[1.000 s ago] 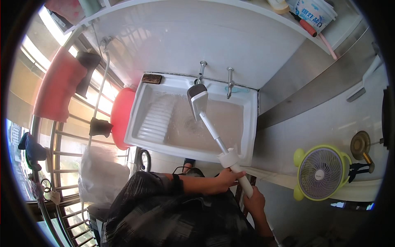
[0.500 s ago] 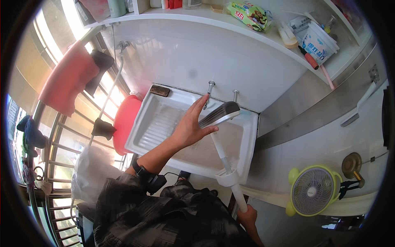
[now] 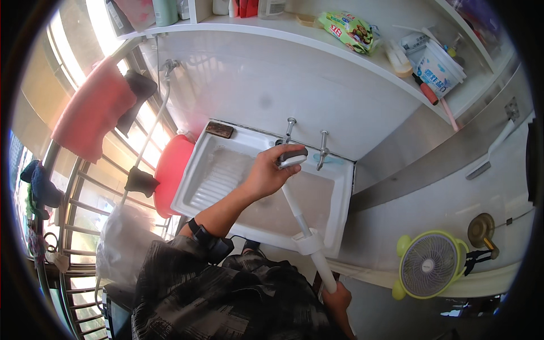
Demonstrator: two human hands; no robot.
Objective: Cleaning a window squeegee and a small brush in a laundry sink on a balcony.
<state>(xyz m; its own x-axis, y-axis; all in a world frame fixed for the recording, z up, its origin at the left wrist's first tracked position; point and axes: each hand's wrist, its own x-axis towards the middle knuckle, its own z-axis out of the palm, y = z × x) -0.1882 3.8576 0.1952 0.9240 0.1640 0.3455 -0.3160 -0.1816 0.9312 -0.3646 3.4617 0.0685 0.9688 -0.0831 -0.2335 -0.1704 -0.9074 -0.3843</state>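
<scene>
While the right hand (image 3: 339, 296) kept its grip low on the white mop handle (image 3: 303, 228), the left hand (image 3: 266, 173), open and reaching half a second earlier, had closed on the grey mop head (image 3: 292, 157). That head hung over the white sink (image 3: 211, 175), just before the two taps (image 3: 306, 136), so it looked ready for handling there.

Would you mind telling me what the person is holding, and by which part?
A mop: the left hand grips its grey head over the sink, the right hand its white handle's lower end.

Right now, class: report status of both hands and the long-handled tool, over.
Left hand gripping grey mop head over white sink. Right hand holding white handle. Two taps close behind.
</scene>
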